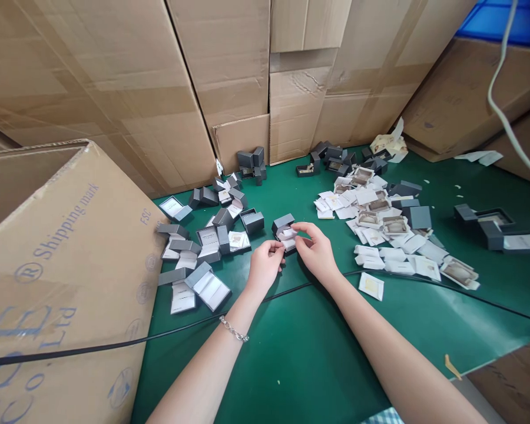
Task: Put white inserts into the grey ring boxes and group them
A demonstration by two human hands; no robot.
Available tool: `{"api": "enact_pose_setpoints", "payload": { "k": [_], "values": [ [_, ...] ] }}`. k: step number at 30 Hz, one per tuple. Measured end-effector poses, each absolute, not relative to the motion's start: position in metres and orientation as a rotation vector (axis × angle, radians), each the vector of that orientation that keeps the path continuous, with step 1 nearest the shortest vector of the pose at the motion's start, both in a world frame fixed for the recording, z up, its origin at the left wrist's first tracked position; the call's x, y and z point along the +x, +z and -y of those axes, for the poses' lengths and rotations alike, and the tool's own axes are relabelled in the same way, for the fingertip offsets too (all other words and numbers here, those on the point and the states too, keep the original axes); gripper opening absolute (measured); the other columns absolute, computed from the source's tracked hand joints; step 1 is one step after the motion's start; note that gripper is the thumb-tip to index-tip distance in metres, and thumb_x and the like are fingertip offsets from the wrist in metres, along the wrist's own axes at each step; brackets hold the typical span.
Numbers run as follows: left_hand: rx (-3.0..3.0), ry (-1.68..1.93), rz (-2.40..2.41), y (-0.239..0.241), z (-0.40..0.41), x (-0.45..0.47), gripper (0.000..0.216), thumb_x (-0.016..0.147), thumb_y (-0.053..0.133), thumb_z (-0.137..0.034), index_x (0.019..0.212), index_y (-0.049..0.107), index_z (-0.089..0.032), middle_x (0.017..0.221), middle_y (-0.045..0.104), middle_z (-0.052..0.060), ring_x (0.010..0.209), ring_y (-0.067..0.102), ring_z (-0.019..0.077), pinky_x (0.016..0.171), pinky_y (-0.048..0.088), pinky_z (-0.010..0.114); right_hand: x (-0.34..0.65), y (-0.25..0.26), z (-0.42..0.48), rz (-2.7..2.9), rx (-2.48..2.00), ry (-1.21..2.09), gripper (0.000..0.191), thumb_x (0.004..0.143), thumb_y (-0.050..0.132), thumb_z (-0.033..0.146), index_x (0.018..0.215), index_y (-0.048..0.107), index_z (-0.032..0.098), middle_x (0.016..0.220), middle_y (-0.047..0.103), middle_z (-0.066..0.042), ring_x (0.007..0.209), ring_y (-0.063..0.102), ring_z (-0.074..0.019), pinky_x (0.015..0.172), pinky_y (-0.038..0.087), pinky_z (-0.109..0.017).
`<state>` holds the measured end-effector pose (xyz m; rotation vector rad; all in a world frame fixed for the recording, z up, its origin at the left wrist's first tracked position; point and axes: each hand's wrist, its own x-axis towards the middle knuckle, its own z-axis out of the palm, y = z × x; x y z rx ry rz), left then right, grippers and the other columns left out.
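Note:
Both my hands meet at a small open grey jewellery box (pixel 285 231) on the green table (pixel 318 347). My left hand (pixel 265 263), with a bracelet on its wrist, pinches the box's near edge. My right hand (pixel 314 247) has its fingers curled onto the white insert inside the box. The box's grey lid stands tilted up behind my fingers.
Several open grey boxes (pixel 205 247) lie to the left. White insert cards and grey boxes (pixel 388 229) are spread out to the right. A black cable (pixel 115 344) crosses the table. A large carton (pixel 57 277) stands at the left. Stacked cartons (pixel 229 76) wall in the back.

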<state>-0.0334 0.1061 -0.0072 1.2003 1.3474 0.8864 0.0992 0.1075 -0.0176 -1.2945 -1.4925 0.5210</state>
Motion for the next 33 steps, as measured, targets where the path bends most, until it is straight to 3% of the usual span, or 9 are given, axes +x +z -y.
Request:
{"api": "enact_pose_setpoints", "payload": {
  "k": [6, 13, 23, 33],
  "values": [
    [1.398, 0.927, -1.369, -0.013, -0.101, -0.032, 0.012, 0.075, 0.058, -0.028, 0.076, 0.063, -0.017, 0.065, 0.061, 0.001, 0.053, 0.052, 0.0103, 0.050, 0.042, 0.021, 0.105, -0.016, -0.104, 1.643, -1.360, 0.421, 0.022, 0.079, 0.048, 0.018, 0.097, 0.061, 0.021, 0.101, 0.064, -0.005, 0.094, 0.059, -0.0190, 0.077, 0.053, -0.034],
    [1.584, 1.005, -1.340, -0.015, -0.097, -0.031, 0.004, 0.075, 0.060, -0.021, 0.075, 0.063, -0.019, 0.083, 0.063, 0.003, 0.063, 0.055, 0.0117, 0.065, 0.045, 0.025, 0.108, -0.009, -0.102, 1.774, -1.442, 0.318, 0.018, 0.079, 0.051, 0.020, 0.094, 0.062, 0.022, 0.096, 0.066, -0.006, 0.090, 0.057, -0.0230, 0.077, 0.050, -0.040],
    [1.637, 1.024, -1.291, -0.017, -0.097, -0.033, 0.010, 0.078, 0.057, -0.019, 0.078, 0.067, -0.021, 0.087, 0.064, 0.004, 0.072, 0.058, 0.0140, 0.070, 0.046, 0.025, 0.110, -0.011, -0.102, 1.742, -1.473, 0.321, 0.016, 0.081, 0.051, 0.023, 0.092, 0.063, 0.022, 0.094, 0.066, -0.006, 0.088, 0.056, -0.0226, 0.077, 0.050, -0.039],
    [1.700, 1.020, -1.284, -0.019, -0.096, -0.032, 0.009, 0.077, 0.061, -0.025, 0.082, 0.068, -0.022, 0.088, 0.064, 0.004, 0.067, 0.057, 0.0138, 0.069, 0.047, 0.026, 0.109, -0.012, -0.103, 1.865, -1.466, 0.202, 0.020, 0.085, 0.047, 0.022, 0.093, 0.065, 0.021, 0.095, 0.064, -0.007, 0.088, 0.056, -0.0227, 0.079, 0.046, -0.040]
  ]
}}
